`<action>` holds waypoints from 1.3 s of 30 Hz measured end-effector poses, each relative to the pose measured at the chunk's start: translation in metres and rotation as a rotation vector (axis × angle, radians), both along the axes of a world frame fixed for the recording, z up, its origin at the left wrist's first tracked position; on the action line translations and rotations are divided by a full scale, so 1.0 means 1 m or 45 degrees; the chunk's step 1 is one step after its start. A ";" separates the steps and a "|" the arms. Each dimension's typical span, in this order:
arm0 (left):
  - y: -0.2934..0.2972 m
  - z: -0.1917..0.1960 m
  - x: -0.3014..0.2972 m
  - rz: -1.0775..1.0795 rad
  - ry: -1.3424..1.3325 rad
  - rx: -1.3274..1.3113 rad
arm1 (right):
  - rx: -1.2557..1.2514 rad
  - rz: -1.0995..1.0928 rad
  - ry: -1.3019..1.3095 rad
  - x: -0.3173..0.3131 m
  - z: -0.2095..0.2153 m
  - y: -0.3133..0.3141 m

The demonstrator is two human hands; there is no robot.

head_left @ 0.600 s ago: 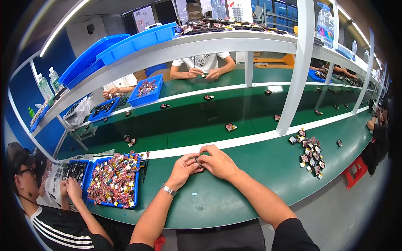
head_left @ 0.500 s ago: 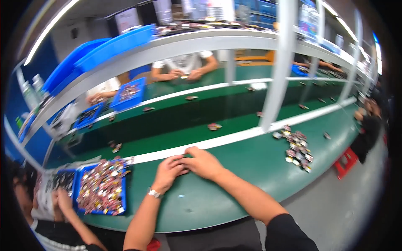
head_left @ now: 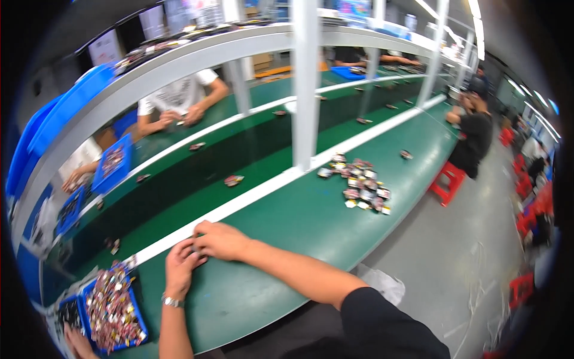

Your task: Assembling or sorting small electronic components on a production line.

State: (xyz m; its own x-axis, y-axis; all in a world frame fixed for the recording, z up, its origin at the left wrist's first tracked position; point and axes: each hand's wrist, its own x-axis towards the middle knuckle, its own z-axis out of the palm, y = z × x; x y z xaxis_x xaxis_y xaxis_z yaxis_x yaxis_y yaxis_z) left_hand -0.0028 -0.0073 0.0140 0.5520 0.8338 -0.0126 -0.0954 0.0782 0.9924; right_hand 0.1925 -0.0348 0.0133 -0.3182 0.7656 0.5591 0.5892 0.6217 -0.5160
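My left hand (head_left: pixel 182 261), with a metal-banded watch (head_left: pixel 173 300) on its wrist, meets my right hand (head_left: pixel 220 240) over the green work table (head_left: pixel 269 263), near its white far edge strip. Fingers of both hands are closed together around something small and dark, mostly hidden by them. To the left stands a blue tray (head_left: pixel 142 328) heaped with small pinkish, silver and yellow parts. A loose pile of similar small parts (head_left: pixel 363 186) lies on the table to the right, with one single part (head_left: pixel 406 154) beyond it.
Beyond the edge strip runs a green conveyor belt (head_left: pixel 263 161) with scattered parts. A white post (head_left: pixel 306 90) and an overhead shelf (head_left: pixel 179 63) stand over it. Across sits a person (head_left: pixel 179 99); another person's hand (head_left: pixel 76 342) is at lower left. A red stool (head_left: pixel 447 182) stands at right.
My view has turned to the right, so the table, tray and pile appear further left. Both hands stay together with their fingers closed.
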 end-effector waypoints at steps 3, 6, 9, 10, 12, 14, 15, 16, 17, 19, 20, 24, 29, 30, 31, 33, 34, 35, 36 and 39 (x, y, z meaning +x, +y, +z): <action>-0.003 0.000 0.009 -0.075 -0.040 -0.049 | -0.140 -0.089 -0.037 0.012 -0.008 -0.006; 0.002 -0.007 0.011 -0.187 -0.115 -0.090 | -0.210 -0.104 -0.043 0.017 0.009 -0.018; 0.001 -0.007 0.003 -0.168 -0.139 -0.067 | -0.194 -0.140 0.006 0.003 0.008 -0.017; 0.001 -0.006 -0.001 -0.151 -0.151 -0.063 | -0.192 -0.123 -0.007 -0.001 0.009 -0.016; 0.001 -0.004 -0.004 -0.139 -0.092 -0.062 | -0.211 -0.129 -0.026 -0.005 0.011 -0.015; 0.000 -0.005 -0.005 -0.131 -0.087 -0.085 | -0.208 -0.098 -0.016 -0.003 0.009 -0.017; 0.002 -0.004 -0.005 -0.127 -0.069 -0.103 | -0.201 -0.069 0.006 -0.003 0.010 -0.016; 0.002 -0.005 -0.005 -0.129 -0.083 -0.084 | -0.240 -0.031 0.049 -0.002 0.010 -0.017; 0.003 -0.006 -0.005 -0.130 -0.093 -0.082 | -0.229 -0.034 0.048 -0.002 0.010 -0.017; 0.002 -0.007 -0.004 -0.140 -0.089 -0.105 | -0.262 -0.058 0.093 -0.001 0.008 -0.018; 0.003 -0.007 -0.004 -0.147 -0.085 -0.099 | -0.214 -0.094 0.116 -0.001 0.008 -0.019; 0.005 -0.011 -0.006 -0.151 -0.127 -0.103 | -0.151 -0.170 0.192 -0.010 0.000 -0.020; 0.007 -0.015 -0.007 -0.163 -0.171 -0.111 | -0.146 -0.191 0.226 -0.014 -0.005 -0.019; 0.007 -0.014 -0.007 -0.163 -0.181 -0.126 | -0.147 -0.191 0.227 -0.013 -0.005 -0.019; 0.007 -0.013 -0.007 -0.163 -0.180 -0.128 | -0.149 -0.178 0.223 -0.013 -0.005 -0.019; 0.007 -0.012 -0.007 -0.148 -0.123 -0.120 | -0.149 -0.164 0.219 -0.013 -0.005 -0.019; 0.007 -0.012 -0.007 -0.140 -0.137 -0.121 | -0.170 -0.169 0.238 -0.014 -0.006 -0.018; 0.007 -0.013 -0.008 -0.140 -0.136 -0.119 | -0.191 -0.173 0.257 -0.014 -0.007 -0.018; 0.007 -0.014 -0.008 -0.133 -0.126 -0.117 | -0.191 -0.174 0.257 -0.014 -0.008 -0.017; 0.008 -0.013 -0.007 -0.139 -0.129 -0.108 | -0.178 -0.143 0.274 -0.012 -0.010 -0.017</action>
State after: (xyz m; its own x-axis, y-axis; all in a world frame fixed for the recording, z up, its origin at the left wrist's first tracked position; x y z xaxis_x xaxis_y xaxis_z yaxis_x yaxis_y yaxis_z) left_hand -0.0100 0.0008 0.0006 0.6410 0.7673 -0.0201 -0.1810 0.1765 0.9675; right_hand 0.1800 -0.0513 0.0034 -0.1119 0.8640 0.4910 0.5179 0.4724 -0.7132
